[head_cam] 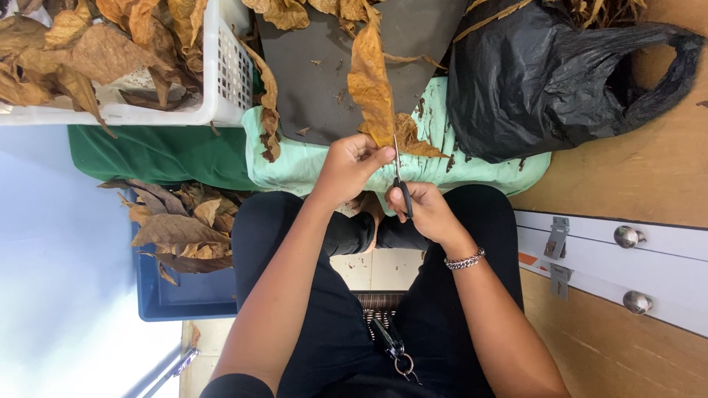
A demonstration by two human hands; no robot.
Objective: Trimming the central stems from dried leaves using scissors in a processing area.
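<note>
Left hand (348,166) pinches the lower end of a long dried leaf (371,81). Right hand (424,206), just beside it, grips black-handled scissors (400,184), blades raised against the leaf edge. Black plastic bag (546,74) lies beyond the right hand.

Dried leaf (371,81): papery, matt, crinkled, golden brown. Scissors (400,184): bright metal blades, black matt plastic handles. Bag (549,74): thin black plastic, glossy, creased. Basket (221,74): white plastic lattice, smooth. Mint cloth (295,166): soft, matt weave. Worktop (649,169): smooth pale wood. Bracelet (464,260): shiny metal chain. Crate (184,298): blue plastic, slightly glossy.
</note>
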